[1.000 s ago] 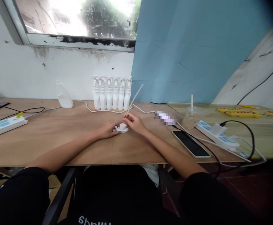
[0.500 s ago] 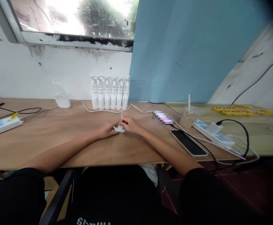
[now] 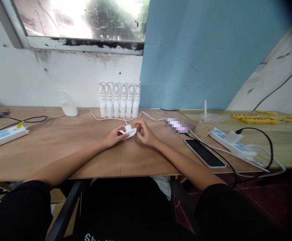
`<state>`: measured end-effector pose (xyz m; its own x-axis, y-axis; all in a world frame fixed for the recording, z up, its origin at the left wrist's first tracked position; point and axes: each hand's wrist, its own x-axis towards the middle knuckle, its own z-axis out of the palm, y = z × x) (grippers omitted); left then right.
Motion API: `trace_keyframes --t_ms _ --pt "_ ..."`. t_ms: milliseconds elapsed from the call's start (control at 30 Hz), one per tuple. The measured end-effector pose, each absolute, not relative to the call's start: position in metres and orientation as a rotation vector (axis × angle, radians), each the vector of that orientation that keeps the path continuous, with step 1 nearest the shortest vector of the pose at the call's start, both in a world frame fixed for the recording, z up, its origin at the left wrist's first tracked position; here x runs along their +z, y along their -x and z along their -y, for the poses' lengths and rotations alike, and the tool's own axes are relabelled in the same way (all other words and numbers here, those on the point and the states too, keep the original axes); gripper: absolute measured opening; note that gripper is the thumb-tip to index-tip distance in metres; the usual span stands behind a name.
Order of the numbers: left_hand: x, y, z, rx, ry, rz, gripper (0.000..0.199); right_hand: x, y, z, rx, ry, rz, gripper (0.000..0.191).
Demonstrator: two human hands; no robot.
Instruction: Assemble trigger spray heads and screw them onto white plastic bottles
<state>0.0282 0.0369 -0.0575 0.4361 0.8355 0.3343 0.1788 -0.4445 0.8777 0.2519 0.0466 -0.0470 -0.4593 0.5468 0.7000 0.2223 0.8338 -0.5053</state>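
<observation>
My left hand (image 3: 113, 138) is closed on a white trigger spray head (image 3: 131, 133), its thumb on the near side. The spray head is tilted above the wooden table, and a thin white tube (image 3: 125, 119) sticks up from its collar towards the back. To its right is my right hand (image 3: 146, 134), fingers curved, thumb apart, with nothing seen between them. Its fingertips are close to the spray head's right end. Behind the hands, several white spray bottles (image 3: 116, 105) stand upright in a row against the wall.
Another white bottle (image 3: 69, 106) stands at the back left. Power strips (image 3: 2, 136) lie at both sides, with cables across the table. On the right are a phone (image 3: 204, 153), a blurred-out device (image 3: 177, 125), a clear cup with a straw (image 3: 206, 120) and yellow packets (image 3: 256, 119).
My right hand has let go of the spray head and moved slightly right, its fingers opening. My left hand has lifted and tilted the spray head, and its tube now leans back and left.
</observation>
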Motion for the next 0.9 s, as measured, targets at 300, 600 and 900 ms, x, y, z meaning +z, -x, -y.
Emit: trace_keyframes --t_ms 300,600,900 --pt "-0.044 -0.026 -0.025 0.901 -2.022 -0.793 0.059 -0.059 -0.232 -0.048 1.161 0.544 1.725 0.069" --pt "-0.011 0.104 -0.121 0.910 -2.606 -1.920 0.040 -0.057 -0.250 -0.057 1.382 0.706 1.499 0.058" --pt "0.057 0.224 -0.175 0.960 -1.807 -2.622 0.078 -0.063 -0.247 -0.065 1.441 0.783 1.472 0.055"
